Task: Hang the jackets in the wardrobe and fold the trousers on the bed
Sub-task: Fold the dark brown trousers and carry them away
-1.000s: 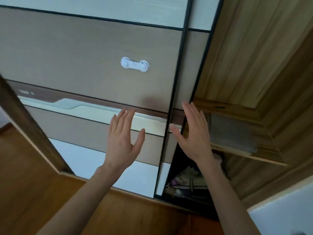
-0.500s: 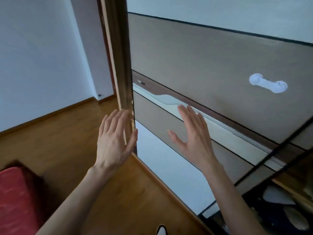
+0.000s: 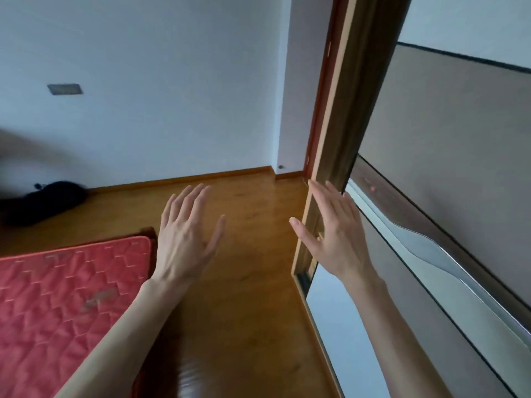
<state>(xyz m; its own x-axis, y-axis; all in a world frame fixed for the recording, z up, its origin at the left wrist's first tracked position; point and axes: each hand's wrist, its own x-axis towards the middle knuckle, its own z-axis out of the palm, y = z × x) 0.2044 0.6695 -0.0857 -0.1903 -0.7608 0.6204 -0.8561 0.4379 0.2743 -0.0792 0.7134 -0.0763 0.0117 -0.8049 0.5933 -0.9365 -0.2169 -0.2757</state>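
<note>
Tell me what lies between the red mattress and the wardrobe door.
In the head view, only bare wooden floor separates the red mattress from the wardrobe door; the left hand hovers above it.

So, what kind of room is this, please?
Most likely a bedroom. A red quilted mattress lies at the left, a sliding wardrobe door stands at the right, and a wooden floor runs between them. Both hands are raised, holding nothing.

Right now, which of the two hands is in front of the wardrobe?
The right hand: it is raised, fingers straight, before the wardrobe's wooden frame. The left hand hangs over the bare wooden floor.
</note>
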